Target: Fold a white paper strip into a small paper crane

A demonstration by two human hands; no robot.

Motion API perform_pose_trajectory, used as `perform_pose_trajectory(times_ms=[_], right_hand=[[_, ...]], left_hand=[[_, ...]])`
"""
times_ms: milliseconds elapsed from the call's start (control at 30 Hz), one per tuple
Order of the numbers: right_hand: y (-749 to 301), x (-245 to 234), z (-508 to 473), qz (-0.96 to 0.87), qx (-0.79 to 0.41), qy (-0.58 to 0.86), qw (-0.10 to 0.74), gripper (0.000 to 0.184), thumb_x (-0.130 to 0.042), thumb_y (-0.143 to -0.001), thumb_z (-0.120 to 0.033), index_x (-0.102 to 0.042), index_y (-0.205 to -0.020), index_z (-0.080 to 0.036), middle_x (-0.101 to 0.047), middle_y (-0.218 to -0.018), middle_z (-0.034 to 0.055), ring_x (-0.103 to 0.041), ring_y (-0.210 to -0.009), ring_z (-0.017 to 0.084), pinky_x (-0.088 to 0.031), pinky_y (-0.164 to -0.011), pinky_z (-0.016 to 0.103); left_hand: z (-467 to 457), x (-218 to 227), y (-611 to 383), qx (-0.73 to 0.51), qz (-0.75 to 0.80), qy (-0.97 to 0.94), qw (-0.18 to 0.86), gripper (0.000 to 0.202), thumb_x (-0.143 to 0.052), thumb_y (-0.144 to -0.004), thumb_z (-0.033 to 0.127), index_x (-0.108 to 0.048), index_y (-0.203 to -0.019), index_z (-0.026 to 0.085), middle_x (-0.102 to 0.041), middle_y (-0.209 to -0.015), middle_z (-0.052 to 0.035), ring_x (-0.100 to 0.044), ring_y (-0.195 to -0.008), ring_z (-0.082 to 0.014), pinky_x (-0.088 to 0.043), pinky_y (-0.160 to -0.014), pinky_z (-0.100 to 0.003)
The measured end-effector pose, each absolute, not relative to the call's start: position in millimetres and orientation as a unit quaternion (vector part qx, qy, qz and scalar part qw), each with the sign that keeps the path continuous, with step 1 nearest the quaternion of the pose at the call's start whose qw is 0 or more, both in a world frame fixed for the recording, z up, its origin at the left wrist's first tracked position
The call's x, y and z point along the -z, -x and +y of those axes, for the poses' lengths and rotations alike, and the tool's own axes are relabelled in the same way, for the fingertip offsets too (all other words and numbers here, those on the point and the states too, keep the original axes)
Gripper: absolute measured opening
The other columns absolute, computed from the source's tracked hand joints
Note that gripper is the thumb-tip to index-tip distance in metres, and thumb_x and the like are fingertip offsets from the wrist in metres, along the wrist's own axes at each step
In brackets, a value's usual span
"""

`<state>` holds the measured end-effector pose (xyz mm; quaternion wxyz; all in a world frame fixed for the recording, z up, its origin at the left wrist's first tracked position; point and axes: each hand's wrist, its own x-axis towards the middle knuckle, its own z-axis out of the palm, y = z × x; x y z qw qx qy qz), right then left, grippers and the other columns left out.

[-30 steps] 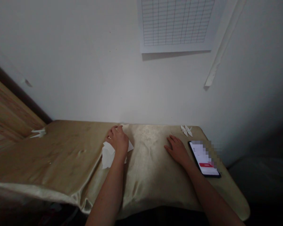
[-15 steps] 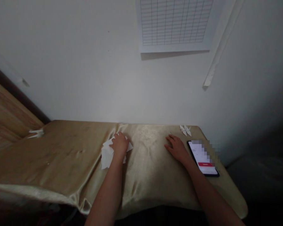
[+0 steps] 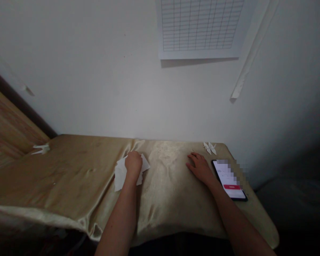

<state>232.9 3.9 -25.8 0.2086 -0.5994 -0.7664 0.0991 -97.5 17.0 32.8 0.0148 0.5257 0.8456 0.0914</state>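
Note:
My left hand is closed over a loose pile of white paper pieces. Its fingers curl under, so whatever may be in them is hidden. The pieces overlap and fan out on both sides of the hand. To the right, my right hand rests on the gold satin cloth with its fingers stretched out, holding nothing. Just beyond it lie white folded paper figures, close together near the table's back right corner.
A phone with a lit screen lies right of my right hand. At the far left is another white folded paper piece. Behind the table, a gridded paper sheet hangs on the white wall.
My left hand has gone from spread fingers on the paper pile to a closed shape and shifted slightly left. My right hand has stayed where it was.

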Motion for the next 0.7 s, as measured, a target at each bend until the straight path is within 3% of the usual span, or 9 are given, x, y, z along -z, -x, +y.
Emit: perform_pose_trajectory(times_ms=[400,567,700], right_hand=[[-233,29,5,-0.769,-0.09,0.597,0.212,0.048,-0.055,-0.095,-0.04,-0.059,-0.136,-0.016,-0.052,-0.147,0.0144,-0.045,-0.138,0.028,-0.034,-0.116,0.043],[-233,31,5,-0.769,-0.091,0.593,0.22,0.047,-0.055,-0.095,-0.039,-0.059,-0.136,-0.016,-0.052,-0.147,0.0155,-0.044,-0.138,0.027,-0.034,-0.117,0.042],[-233,29,3,-0.771,-0.088,0.593,0.214,0.047,-0.054,-0.096,-0.039,-0.059,-0.137,-0.016,-0.051,-0.148,0.0146,-0.043,-0.139,0.028,-0.034,-0.117,0.043]], left_hand=[[14,-38,90,-0.097,0.844,-0.528,0.023,0.027,-0.063,-0.088,0.031,-0.069,-0.108,0.014,-0.071,-0.12,-0.0172,-0.068,-0.11,-0.0337,-0.054,-0.081,-0.038],[13,-43,86,-0.127,0.832,-0.54,0.022,0.012,-0.064,-0.087,0.029,-0.067,-0.093,0.019,-0.074,-0.109,-0.012,-0.07,-0.105,-0.0312,-0.052,-0.076,-0.035],[13,-42,85,-0.172,0.831,-0.528,0.043,0.01,-0.06,-0.09,0.03,-0.065,-0.092,0.02,-0.075,-0.1,-0.0106,-0.071,-0.1,-0.0291,-0.048,-0.072,-0.032]])
